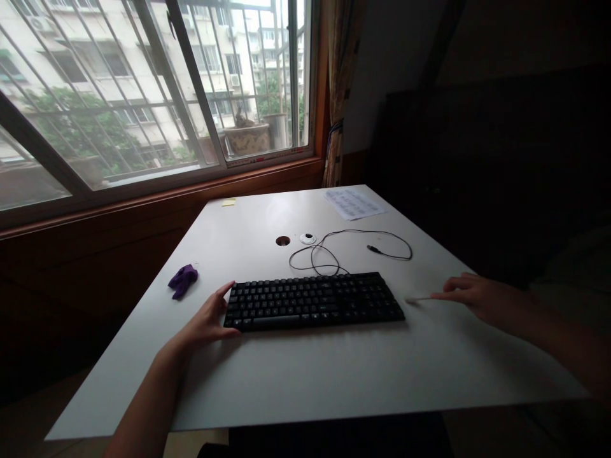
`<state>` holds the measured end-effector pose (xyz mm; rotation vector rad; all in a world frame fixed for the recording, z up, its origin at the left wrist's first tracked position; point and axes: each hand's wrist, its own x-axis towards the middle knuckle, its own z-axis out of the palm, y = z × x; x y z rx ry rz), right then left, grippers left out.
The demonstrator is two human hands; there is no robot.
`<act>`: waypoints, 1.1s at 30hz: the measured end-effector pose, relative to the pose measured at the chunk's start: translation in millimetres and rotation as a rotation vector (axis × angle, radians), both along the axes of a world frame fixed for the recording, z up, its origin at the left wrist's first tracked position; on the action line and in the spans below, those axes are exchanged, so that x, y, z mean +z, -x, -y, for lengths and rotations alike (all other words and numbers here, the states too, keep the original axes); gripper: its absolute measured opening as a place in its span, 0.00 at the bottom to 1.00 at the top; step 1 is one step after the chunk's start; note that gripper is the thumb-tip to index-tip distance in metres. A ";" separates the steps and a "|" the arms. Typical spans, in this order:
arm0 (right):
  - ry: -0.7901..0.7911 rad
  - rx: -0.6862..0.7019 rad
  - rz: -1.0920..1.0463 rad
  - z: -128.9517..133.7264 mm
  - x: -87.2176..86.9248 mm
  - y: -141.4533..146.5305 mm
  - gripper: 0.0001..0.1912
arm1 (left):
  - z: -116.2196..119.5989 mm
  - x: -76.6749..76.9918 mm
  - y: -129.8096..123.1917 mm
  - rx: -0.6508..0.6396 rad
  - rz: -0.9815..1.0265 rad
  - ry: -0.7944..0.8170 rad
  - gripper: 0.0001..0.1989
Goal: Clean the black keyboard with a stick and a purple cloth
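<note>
1. From where I stand, the keyboard (310, 302) lies flat near the middle of the white table (296, 375), its long side facing the person, probably so that every key is within reach.
2. The left hand (210, 318) clasps its left end, fingers spread from thumb at the near corner to fingertip at the far one. I take it that this grip stops the keyboard sliding.
3. The right hand (470, 294) pinches a thin stick (422, 299) between its fingers, holding one end, which seems to leave the other free to point at small spots. That tip is just beside the keyboard's right end; I cannot tell whether it touches anything.
4. The cable (353, 230) loops behind the keyboard, its plug (373, 249) loose on the table, so the cord stays off the keys.
5. A crumpled purple cloth (182, 281) lies left of the keyboard, perhaps to be handy; papers (357, 202) lie at the far edge, well apart from both hands.
</note>
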<state>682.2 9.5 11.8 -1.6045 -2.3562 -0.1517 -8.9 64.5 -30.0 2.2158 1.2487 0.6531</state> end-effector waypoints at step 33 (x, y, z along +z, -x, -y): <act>0.107 0.605 0.181 -36.9 27.5 374.3 0.19 | -1.1 -6.7 0.5 -0.010 0.056 -0.038 0.56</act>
